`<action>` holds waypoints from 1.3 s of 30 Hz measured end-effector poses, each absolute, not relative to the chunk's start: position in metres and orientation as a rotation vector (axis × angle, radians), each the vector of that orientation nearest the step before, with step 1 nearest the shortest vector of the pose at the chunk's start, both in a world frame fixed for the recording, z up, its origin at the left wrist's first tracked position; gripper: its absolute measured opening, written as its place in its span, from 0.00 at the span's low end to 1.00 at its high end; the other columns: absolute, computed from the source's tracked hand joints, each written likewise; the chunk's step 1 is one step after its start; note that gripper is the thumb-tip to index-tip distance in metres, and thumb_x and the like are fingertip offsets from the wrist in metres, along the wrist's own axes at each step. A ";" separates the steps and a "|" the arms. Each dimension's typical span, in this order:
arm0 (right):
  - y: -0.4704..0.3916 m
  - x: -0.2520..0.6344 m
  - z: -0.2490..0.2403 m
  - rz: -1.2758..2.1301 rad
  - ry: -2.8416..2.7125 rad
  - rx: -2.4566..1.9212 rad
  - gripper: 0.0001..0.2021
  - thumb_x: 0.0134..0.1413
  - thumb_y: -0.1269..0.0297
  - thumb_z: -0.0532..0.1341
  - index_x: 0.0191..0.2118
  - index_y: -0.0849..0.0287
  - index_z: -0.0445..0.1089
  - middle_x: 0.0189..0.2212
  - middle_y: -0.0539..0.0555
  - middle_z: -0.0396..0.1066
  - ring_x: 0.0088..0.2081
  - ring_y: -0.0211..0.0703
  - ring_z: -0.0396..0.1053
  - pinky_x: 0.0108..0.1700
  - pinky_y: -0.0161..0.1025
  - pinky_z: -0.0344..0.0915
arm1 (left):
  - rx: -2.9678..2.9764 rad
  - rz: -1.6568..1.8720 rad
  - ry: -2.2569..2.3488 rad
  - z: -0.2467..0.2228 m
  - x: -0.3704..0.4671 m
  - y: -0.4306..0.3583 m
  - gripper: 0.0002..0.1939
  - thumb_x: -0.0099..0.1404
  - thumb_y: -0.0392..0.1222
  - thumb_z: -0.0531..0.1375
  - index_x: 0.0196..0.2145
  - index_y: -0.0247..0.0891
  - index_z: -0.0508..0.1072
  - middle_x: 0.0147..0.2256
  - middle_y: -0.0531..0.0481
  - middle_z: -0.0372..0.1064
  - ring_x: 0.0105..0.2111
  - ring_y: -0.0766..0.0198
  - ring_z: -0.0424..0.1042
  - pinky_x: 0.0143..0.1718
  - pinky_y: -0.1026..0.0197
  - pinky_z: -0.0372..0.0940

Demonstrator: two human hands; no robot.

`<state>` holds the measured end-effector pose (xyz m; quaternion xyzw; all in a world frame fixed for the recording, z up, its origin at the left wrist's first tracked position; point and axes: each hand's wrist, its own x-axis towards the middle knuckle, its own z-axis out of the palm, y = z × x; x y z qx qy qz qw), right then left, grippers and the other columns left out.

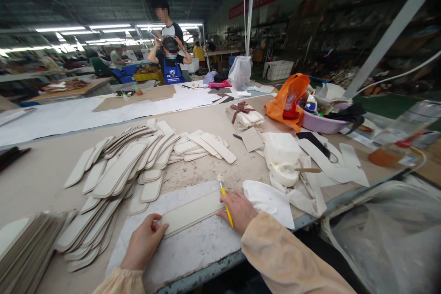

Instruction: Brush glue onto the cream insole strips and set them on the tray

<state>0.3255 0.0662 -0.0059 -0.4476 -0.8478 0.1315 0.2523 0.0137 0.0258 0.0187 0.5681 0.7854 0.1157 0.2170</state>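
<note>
A long pale panel with a rounded-corner outline (193,212) lies on a white sheet (193,248) near the table's front edge. Thumb and fingers of my left hand (146,239) pinch its left end. My right hand (237,209) is at the panel's right end, holding a yellow brush (226,206) between the fingers, bristles pointing away from me. Left of the panel, many similar white pieces (120,170) lie in overlapping fanned piles. A white plastic container (282,151) with a stick across its opening stands beyond my right hand.
A dense stack of panels (27,248) sits at the lower left. A tied bundle (246,117), an orange bag (289,101), a purple basin (324,121) and a bottle of amber liquid (386,156) stand farther back and right. People (170,59) are across the table.
</note>
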 end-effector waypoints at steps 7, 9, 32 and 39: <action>0.072 0.328 -0.008 0.320 -2.285 -1.180 0.09 0.54 0.71 0.62 0.41 0.58 0.64 0.45 0.60 0.71 0.53 0.53 0.64 0.56 0.57 0.57 | 1.585 0.323 2.271 0.038 0.025 0.029 0.09 0.52 0.43 0.59 0.31 0.38 0.69 0.33 0.45 0.69 0.36 0.55 0.69 0.37 0.58 0.58; 0.073 0.326 -0.009 0.328 -2.289 -1.169 0.09 0.53 0.72 0.62 0.41 0.58 0.64 0.45 0.60 0.71 0.54 0.54 0.63 0.55 0.58 0.58 | 1.564 0.349 2.269 0.041 0.027 0.031 0.08 0.50 0.41 0.59 0.30 0.38 0.68 0.30 0.48 0.68 0.33 0.55 0.69 0.34 0.58 0.56; 0.059 0.294 0.038 1.000 -1.449 -0.903 0.10 0.50 0.60 0.62 0.33 0.53 0.58 0.31 0.48 0.73 0.27 0.39 0.69 0.29 0.34 0.67 | 0.807 1.538 1.088 0.154 0.123 0.046 0.14 0.48 0.41 0.69 0.33 0.35 0.73 0.28 0.51 0.72 0.27 0.66 0.69 0.29 0.66 0.62; 0.059 0.296 0.040 1.061 -1.282 -0.990 0.17 0.48 0.51 0.64 0.32 0.53 0.55 0.25 0.48 0.67 0.23 0.40 0.65 0.24 0.35 0.65 | 0.701 1.563 0.966 0.137 0.152 0.058 0.17 0.52 0.44 0.67 0.39 0.34 0.74 0.36 0.45 0.77 0.38 0.56 0.75 0.37 0.60 0.68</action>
